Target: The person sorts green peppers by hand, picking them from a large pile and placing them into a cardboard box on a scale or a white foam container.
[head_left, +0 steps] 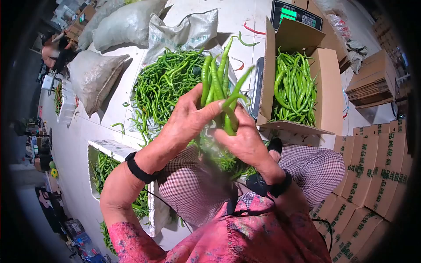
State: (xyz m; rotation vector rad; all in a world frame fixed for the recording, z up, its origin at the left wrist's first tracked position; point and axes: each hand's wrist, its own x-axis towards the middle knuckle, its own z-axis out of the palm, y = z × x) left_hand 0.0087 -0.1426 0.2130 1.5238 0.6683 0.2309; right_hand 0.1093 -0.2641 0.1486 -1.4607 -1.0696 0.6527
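A bunch of long green peppers [217,74] stands up between my two hands, above my lap. My left hand [188,111] wraps round the bunch from the left, its thumb across the stems. On the right, my right hand [245,138] closes round the lower part of the same peppers. Just beyond my left hand lies a big heap of green peppers [162,83] on an open woven sack [182,33]. An open cardboard box [329,87] at the right holds more green peppers [296,87], lined up lengthwise. Below my hands, more peppers show blurred near my lap.
A white foam box [116,151] with peppers stands at the left. Full sacks [94,79] lie behind it. A scale display [294,15] is at the top right, with red peppers [254,29] nearby. Stacked cartons [372,166] fill the right side. A person [55,50] is at the far left.
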